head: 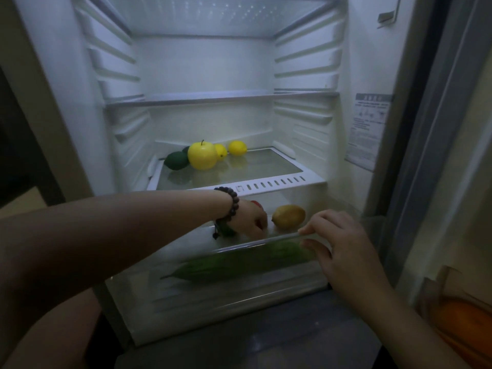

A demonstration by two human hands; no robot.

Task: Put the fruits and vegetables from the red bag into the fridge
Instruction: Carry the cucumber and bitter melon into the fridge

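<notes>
Head view: left hand (249,218) in the crisper drawer (239,302), fingers wrapped round a red fruit (257,204), mostly hidden. Right hand (343,249) pinches the drawer's front rim. Lemon (288,217) beside, bitter gourd (239,265) in front; yellow apple (202,155) on the glass shelf (266,166) above.

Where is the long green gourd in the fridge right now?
In the head view, the gourd lies in the bottom drawer, below the lemon.

We see our left hand (250,219) inside the fridge drawer (239,302), over a red fruit (257,204) beside a lemon (288,217); our right hand (343,251) grips the drawer's front edge, above a cucumber (239,263).
</notes>
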